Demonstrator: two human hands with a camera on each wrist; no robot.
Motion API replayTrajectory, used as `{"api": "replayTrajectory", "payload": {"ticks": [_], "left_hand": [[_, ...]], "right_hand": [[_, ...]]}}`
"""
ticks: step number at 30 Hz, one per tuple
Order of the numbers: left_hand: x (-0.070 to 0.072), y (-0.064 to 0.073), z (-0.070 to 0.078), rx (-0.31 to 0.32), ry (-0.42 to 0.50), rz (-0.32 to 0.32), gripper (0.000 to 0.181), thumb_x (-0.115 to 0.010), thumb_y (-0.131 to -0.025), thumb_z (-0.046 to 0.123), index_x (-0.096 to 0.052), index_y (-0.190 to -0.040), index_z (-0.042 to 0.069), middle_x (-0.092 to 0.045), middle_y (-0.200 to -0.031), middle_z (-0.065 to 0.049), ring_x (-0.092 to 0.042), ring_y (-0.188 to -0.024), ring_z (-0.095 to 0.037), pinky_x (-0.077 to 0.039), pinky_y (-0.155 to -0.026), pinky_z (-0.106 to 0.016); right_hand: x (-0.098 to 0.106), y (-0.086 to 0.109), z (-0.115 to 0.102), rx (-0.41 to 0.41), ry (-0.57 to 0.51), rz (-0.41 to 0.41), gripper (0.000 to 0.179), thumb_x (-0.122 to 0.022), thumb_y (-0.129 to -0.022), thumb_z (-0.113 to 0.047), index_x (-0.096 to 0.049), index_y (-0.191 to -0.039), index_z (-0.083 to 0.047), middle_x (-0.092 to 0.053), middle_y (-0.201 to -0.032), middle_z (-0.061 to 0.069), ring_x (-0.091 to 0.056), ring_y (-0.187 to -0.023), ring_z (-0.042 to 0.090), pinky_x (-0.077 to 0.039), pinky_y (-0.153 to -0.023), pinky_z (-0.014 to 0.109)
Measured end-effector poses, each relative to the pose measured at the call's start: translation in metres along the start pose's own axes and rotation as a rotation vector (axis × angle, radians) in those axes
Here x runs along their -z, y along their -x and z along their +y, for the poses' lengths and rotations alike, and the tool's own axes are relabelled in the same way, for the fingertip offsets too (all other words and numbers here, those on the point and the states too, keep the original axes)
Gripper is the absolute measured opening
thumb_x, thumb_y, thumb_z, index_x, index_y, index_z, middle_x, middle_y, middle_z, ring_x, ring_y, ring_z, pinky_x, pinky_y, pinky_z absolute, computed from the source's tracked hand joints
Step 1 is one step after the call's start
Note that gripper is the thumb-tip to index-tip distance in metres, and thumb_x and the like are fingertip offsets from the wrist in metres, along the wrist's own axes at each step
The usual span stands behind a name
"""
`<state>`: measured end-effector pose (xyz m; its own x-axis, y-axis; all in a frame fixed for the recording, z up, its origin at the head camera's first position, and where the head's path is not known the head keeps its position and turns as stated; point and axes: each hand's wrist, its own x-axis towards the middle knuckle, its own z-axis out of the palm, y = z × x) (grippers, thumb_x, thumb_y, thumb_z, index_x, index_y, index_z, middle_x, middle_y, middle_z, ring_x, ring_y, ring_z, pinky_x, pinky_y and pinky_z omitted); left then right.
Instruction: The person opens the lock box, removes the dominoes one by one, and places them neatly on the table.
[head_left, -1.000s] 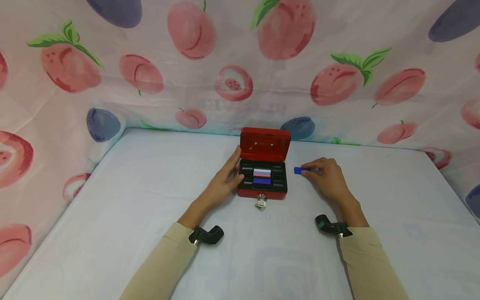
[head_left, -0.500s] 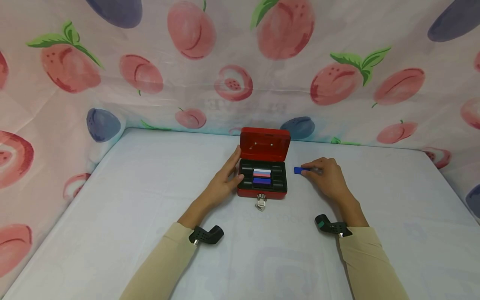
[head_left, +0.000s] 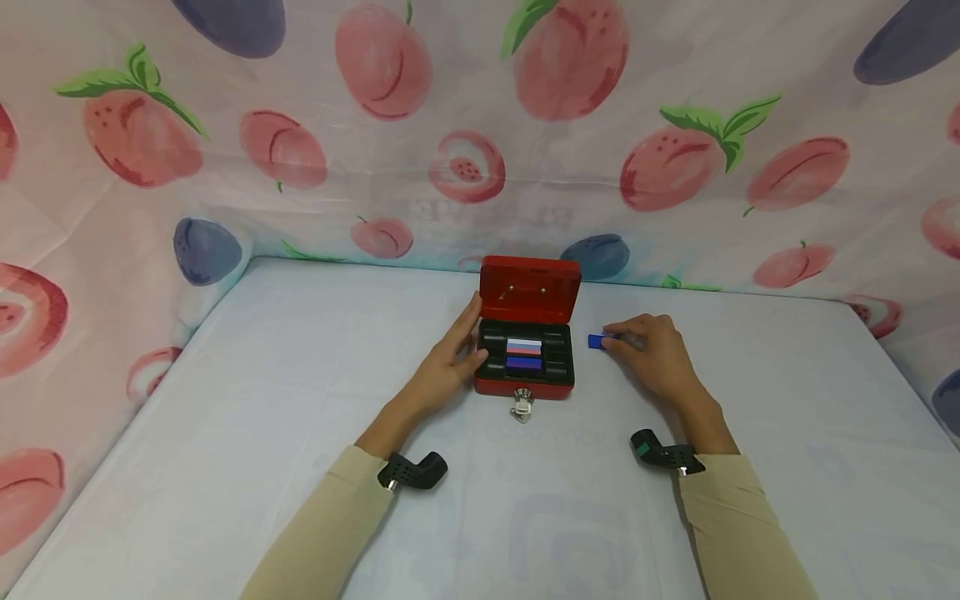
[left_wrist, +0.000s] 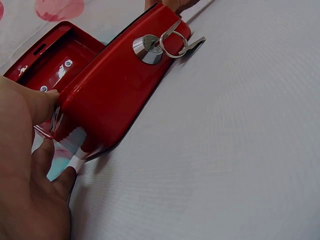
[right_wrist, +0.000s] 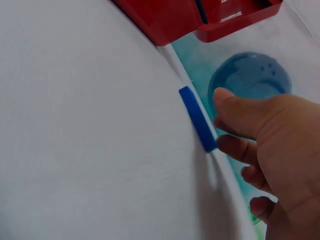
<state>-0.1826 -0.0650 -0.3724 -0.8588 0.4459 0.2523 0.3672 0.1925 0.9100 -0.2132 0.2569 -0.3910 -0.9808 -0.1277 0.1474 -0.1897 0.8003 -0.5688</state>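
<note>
A small red cash box [head_left: 536, 390] stands with its lid [head_left: 530, 287] raised. Its black inner tray [head_left: 557, 343] holds a white, blue and red striped block [head_left: 524, 346] and a blue block [head_left: 523, 363] in front of it. My left hand [head_left: 441, 368] grips the box's left side, thumb on the rim and fingers along the outer wall. To the right of the box, my right hand [head_left: 652, 354] pinches a small flat blue block [head_left: 596, 342] by its right end, between thumb and fingers. The right wrist view shows this blue block [right_wrist: 198, 120] edge-on, with a shadow beneath.
Keys on a ring [left_wrist: 174, 45] hang from the lock [left_wrist: 148, 48] on the box's front. A white cloth [head_left: 337, 333] covers the table. Behind the box rises a fruit-patterned curtain [head_left: 555, 175], close to the lid. Each wrist wears a black camera mount [head_left: 415, 471].
</note>
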Motion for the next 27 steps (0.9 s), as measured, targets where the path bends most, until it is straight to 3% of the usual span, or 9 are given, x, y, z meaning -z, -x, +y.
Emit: {"api": "replayTrajectory", "payload": {"ticks": [10,17,27], "left_hand": [[0.0,0.0,0.0,0.002,-0.013,0.001,0.067,-0.05,-0.096,-0.001,-0.012,-0.152,0.0,-0.008,-0.159,-0.014,-0.009,-0.145,-0.026,-0.019,-0.114,-0.042],[0.0,0.001,-0.001,0.001,-0.017,0.001,0.067,-0.051,-0.096,-0.001,-0.012,-0.151,-0.002,-0.009,-0.158,-0.015,-0.009,-0.145,-0.027,-0.019,-0.114,-0.043],[0.0,0.001,0.0,0.009,-0.017,-0.004,0.067,-0.051,-0.097,0.001,-0.012,-0.152,0.002,-0.008,-0.159,-0.011,-0.009,-0.145,-0.023,-0.019,-0.114,-0.04]], "right_hand": [[0.019,-0.004,-0.03,0.209,0.015,0.094,0.023,-0.067,-0.091,-0.019,-0.072,-0.108,-0.004,-0.068,-0.105,0.015,-0.049,-0.102,0.033,-0.039,-0.083,0.053],[0.019,-0.001,-0.051,0.193,-0.068,0.055,0.022,-0.065,-0.092,-0.021,-0.072,-0.109,-0.008,-0.068,-0.107,0.009,-0.051,-0.101,0.029,-0.043,-0.078,0.048],[0.003,0.0,-0.072,0.213,-0.141,-0.021,0.025,-0.067,-0.091,-0.025,-0.072,-0.111,-0.012,-0.067,-0.106,0.005,-0.05,-0.095,0.026,-0.045,-0.075,0.045]]}}
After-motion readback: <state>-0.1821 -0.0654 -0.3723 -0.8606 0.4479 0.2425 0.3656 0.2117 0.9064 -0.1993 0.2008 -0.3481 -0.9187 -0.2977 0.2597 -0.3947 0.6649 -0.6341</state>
